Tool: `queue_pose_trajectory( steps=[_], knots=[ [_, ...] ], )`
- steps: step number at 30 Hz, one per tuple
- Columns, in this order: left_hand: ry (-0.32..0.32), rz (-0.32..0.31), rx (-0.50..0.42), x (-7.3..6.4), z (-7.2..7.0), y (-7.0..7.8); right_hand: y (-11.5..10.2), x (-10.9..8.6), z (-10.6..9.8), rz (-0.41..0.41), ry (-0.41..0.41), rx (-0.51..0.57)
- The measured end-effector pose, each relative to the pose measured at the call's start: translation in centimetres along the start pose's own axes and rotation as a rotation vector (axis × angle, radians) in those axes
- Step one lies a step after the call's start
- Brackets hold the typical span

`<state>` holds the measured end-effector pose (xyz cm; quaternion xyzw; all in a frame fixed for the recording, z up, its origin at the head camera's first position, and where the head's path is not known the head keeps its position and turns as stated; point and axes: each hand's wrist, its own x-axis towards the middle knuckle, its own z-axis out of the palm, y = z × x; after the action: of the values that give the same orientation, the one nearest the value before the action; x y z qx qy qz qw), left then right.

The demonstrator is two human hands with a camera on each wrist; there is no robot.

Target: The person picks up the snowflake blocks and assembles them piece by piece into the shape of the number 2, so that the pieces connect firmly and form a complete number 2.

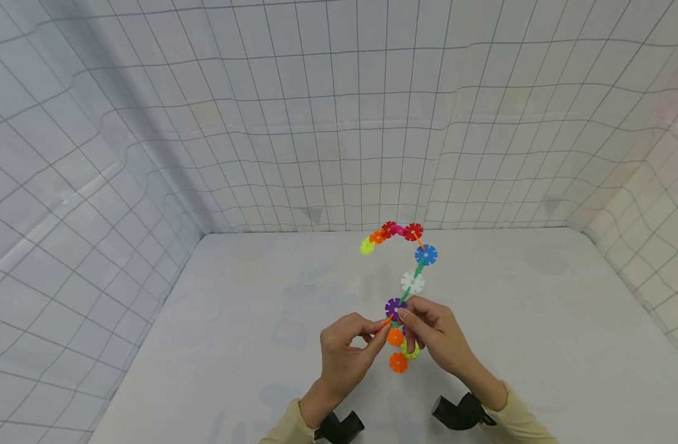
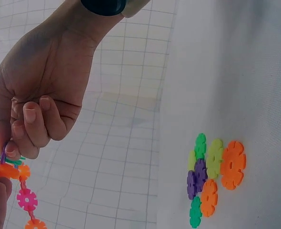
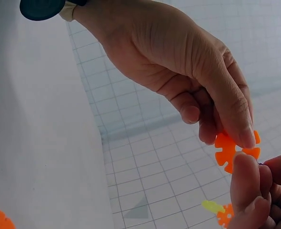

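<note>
My left hand (image 1: 347, 348) pinches an orange snowflake disc (image 1: 388, 320) between thumb and index finger. It is turned nearly edge-on in the head view and meets a purple snowflake disc (image 1: 392, 307). My right hand (image 1: 438, 336) pinches that purple disc, thumb on its edge and other fingers bent. From it a chain of interlocked discs runs forward: green, a white disc (image 1: 413, 282), a blue disc (image 1: 425, 254), then it curves left through red, pink and orange to a yellow-green disc (image 1: 367, 246). Fingertips of both hands hide part of the joint.
Several loose discs lie flat on the white table (image 1: 233, 345) below my hands, among them an orange disc (image 1: 398, 362) and a yellow-green disc (image 2: 215, 158). A white gridded wall covering (image 1: 339, 123) stands behind and at both sides.
</note>
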<state>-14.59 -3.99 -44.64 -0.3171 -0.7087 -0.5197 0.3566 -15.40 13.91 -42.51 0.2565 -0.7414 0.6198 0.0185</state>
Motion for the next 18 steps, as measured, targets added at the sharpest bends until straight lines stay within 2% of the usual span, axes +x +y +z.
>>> queue_pose_trajectory(
  steps=[10, 18],
  knots=[
    [-0.016, -0.022, -0.028, 0.2, 0.1, -0.1, 0.2, 0.2, -0.4, -0.009, -0.022, -0.028],
    [-0.054, -0.067, -0.047, 1.7, -0.5, 1.9, 0.3, 0.3, -0.8, -0.027, -0.055, -0.038]
  ],
)
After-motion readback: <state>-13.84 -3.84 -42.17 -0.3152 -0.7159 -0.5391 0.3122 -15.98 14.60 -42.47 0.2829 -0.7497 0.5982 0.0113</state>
